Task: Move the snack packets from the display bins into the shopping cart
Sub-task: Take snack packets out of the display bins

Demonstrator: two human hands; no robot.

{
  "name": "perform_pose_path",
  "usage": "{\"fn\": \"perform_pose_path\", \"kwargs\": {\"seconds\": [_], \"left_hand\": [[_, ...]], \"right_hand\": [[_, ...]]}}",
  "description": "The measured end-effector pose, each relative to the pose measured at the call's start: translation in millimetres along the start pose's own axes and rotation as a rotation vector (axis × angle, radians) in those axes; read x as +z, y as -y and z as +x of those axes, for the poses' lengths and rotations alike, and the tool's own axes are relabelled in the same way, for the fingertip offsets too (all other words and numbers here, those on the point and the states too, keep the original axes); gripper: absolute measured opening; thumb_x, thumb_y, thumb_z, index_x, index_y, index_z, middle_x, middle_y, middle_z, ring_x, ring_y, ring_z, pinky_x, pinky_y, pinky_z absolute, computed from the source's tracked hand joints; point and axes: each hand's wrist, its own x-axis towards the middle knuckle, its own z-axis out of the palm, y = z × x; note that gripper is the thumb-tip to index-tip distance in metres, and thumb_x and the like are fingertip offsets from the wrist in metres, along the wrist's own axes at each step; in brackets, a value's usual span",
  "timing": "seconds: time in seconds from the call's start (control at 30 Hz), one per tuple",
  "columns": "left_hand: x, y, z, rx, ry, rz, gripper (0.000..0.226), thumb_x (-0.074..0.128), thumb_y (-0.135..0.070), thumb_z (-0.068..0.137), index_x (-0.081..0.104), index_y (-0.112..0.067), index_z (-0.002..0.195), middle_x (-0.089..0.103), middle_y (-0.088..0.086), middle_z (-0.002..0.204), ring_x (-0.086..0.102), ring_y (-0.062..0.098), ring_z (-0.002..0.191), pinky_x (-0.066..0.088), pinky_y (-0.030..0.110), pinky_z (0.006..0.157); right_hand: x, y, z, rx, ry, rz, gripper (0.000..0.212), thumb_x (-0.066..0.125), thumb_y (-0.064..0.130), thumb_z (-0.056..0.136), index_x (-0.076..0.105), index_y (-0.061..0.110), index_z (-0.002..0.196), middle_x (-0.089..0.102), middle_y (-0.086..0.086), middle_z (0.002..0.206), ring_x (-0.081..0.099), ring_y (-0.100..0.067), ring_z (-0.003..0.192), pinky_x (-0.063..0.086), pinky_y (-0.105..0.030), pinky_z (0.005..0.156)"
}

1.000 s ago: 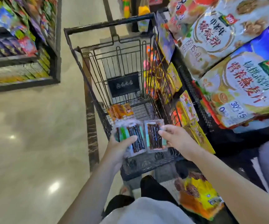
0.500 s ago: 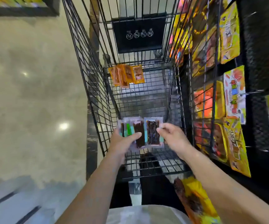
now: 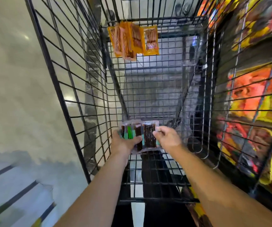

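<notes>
Fingers (image 3: 136, 141) on the left hand (image 3: 123, 145) and right hand (image 3: 168, 140) both pinch the fanned snack packets (image 3: 148, 136), long sides pointing away, low in the shopping cart (image 3: 83, 95). Mesh floor's straight below, so letting go should do it.

Inside the wire shopping cart (image 3: 76, 89), the left grip (image 3: 123, 144) and right grip (image 3: 168, 139) hold clear packets (image 3: 148, 136) of dark sticks; orange packets (image 3: 133, 41) lie at its far end.

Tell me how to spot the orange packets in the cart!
Look inside the black wire shopping cart, at its far end. A few orange packets overlap there. Unlike the dark, green-striped packets in the left hand and right hand, they are orange and loose.
</notes>
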Motion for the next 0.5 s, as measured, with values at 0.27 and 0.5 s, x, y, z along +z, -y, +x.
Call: {"fn": "perform_pose_path", "kwargs": {"seconds": [0.27, 0.5], "left_hand": [[3.9, -3.1, -5.6, 0.065, -0.067, 0.375, 0.107, 0.102, -0.026, 0.064, 0.036, -0.010, 0.147, 0.054, 0.013, 0.145, 0.054, 0.033, 0.137, 0.048, 0.054, 0.115], [-7.0, -15.8, -41.7, 0.203, 0.019, 0.785, 0.114, 0.086, -0.045, 0.085, 0.014, -0.005, 0.164, 0.028, 0.019, 0.165, 0.032, 0.037, 0.153, 0.034, 0.053, 0.124]], "right_hand": [[-7.2, -14.0, 2.5, 0.039, 0.009, -0.187, 0.028, 0.064, 0.028, 0.102, 0.061, 0.017, 0.127, 0.064, -0.002, 0.106, 0.064, -0.022, 0.098, 0.053, -0.035, 0.082], [-28.7, 0.7, -33.2, 0.063, -0.025, -0.526, 0.058, 0.057, 0.040, 0.103, 0.040, 0.015, 0.153, 0.046, -0.011, 0.154, 0.046, -0.030, 0.141, 0.036, -0.048, 0.121]]}}
